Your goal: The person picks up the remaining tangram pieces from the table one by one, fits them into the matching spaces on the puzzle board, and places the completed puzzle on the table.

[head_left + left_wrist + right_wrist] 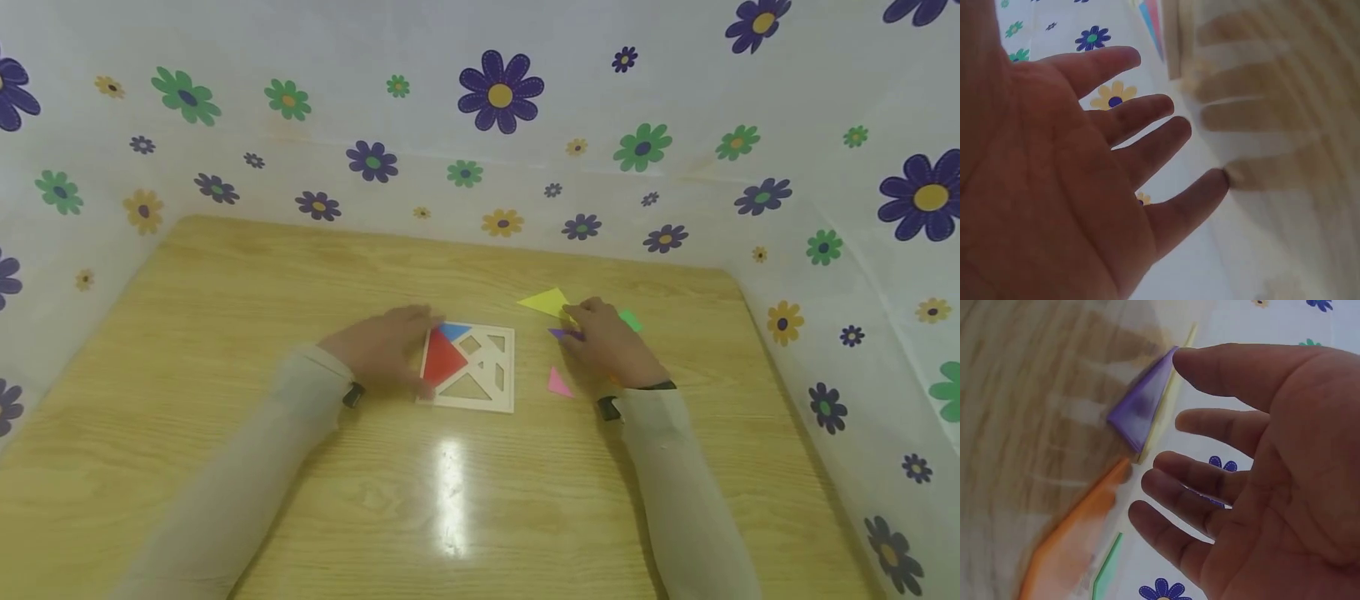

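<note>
A pale tangram board [509, 367] lies on the table with a red piece [446, 360] and a blue triangle [454, 331] set in it. At its left edge is my left hand [384, 346], fingers spread and holding nothing; the left wrist view shows a fingertip at the tabletop. My right hand [611, 343] reaches over the loose pieces, fingers extended. Its thumb tip is right at the corner of a purple triangle [1141, 403]. Behind that lies a yellow triangle [546, 302], with the index fingertip overlapping its right end. My right hand partly hides the pieces in the head view.
A pink triangle [558, 382] lies between the board and my right hand. A green piece [631, 319] and an orange piece [1075, 537] are close to my right hand. White flower-print sheeting [420, 117] stands around the back and sides of the wooden table [360, 500].
</note>
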`<state>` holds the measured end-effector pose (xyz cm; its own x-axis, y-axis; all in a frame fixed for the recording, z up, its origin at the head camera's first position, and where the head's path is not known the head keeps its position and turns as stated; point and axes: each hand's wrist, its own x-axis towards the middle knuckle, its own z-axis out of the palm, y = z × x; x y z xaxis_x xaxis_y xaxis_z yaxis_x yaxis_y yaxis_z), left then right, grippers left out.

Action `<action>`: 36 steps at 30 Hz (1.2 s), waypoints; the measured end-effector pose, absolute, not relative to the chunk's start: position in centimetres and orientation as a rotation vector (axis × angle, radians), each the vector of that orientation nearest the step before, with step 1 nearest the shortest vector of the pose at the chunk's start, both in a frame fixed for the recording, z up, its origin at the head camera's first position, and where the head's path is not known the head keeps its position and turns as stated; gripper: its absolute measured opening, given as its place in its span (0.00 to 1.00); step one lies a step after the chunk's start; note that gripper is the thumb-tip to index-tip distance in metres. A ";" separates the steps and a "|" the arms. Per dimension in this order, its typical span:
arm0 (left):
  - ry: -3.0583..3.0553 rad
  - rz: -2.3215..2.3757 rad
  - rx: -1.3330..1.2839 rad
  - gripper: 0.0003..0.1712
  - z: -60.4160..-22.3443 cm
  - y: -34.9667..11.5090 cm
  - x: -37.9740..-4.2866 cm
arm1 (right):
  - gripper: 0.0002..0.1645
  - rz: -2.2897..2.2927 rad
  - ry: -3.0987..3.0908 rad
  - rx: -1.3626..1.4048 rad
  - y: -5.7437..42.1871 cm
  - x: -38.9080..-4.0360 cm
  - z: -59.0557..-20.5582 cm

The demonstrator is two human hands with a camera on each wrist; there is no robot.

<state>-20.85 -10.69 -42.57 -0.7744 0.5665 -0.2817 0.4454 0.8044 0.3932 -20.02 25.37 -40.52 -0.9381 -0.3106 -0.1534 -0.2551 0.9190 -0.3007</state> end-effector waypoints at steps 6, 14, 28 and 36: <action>2.603 0.375 0.770 0.73 -42.9 -9.7 -20.3 | 0.10 -0.418 2.884 -0.483 25.2 -20.0 -40.8; 2.609 0.342 0.814 0.73 -42.3 -9.4 -19.6 | 0.17 -0.428 2.879 -0.345 24.7 -19.7 -40.5; 2.607 0.337 0.800 0.74 -42.0 -9.4 -19.3 | 0.36 -0.396 2.942 -0.288 24.4 -20.0 -41.3; 2.606 0.320 0.788 0.74 -42.3 -9.3 -19.3 | 0.14 -0.462 2.974 -0.253 24.6 -20.1 -41.2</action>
